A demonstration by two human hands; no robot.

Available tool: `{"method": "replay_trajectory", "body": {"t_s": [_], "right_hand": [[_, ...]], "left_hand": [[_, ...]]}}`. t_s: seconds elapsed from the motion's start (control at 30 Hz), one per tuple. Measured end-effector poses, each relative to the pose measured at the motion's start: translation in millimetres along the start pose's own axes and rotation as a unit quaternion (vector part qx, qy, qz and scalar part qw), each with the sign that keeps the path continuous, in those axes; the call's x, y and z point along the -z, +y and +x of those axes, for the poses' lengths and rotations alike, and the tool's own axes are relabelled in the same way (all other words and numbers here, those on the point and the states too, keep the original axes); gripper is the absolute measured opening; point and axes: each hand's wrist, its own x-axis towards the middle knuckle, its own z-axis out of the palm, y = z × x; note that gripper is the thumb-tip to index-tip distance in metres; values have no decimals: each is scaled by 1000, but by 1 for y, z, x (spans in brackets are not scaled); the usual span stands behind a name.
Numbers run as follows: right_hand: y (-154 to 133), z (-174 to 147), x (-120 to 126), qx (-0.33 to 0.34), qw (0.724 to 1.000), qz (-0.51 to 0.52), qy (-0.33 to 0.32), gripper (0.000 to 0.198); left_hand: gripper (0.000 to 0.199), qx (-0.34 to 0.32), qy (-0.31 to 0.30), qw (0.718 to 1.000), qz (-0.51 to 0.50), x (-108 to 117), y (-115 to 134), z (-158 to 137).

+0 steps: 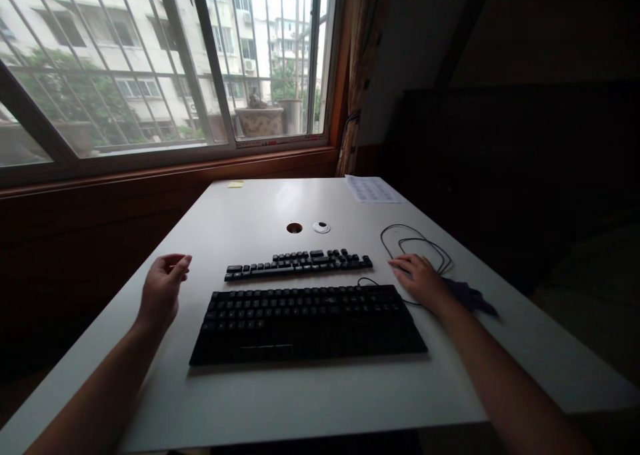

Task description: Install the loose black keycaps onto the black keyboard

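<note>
Dimly visible keyboard [310, 325] (perhaps part-keyless).

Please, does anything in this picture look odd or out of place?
Yes. Loose keycaps lie in rows beyond the keyboard, whose near part seems bare of them, so it looks partly dismantled. Also, a round hole is uncovered, with a white ring beside it.

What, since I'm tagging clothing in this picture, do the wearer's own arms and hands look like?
The left hand and right hand are bare, with no gloves. No sleeves cover the left forearm or right forearm as far as they show. No watch, bracelet or marking can be made out. The fingers are too small and dim to rule out a thin ring.
</note>
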Motion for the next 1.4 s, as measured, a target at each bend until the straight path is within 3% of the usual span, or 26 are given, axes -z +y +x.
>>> {"method": "replay_trajectory", "body": {"t_s": [0.17,0.63,1.1,1.4], "right_hand": [[1,0,0,8,1000,18,14,33],[-1,1,5,-1,996,33,77,33],[-5,0,7,22,997,4,77,35],[-11,1,13,36,995,-6,97,32]], "left_hand": [[47,36,21,999,2,-16,-22,28],[57,-20,-2,969,248,-17,-15,12],[50,-51,-45,945,321,-15,-24,13],[36,-73,-12,924,376,-16,-30,26]]}}
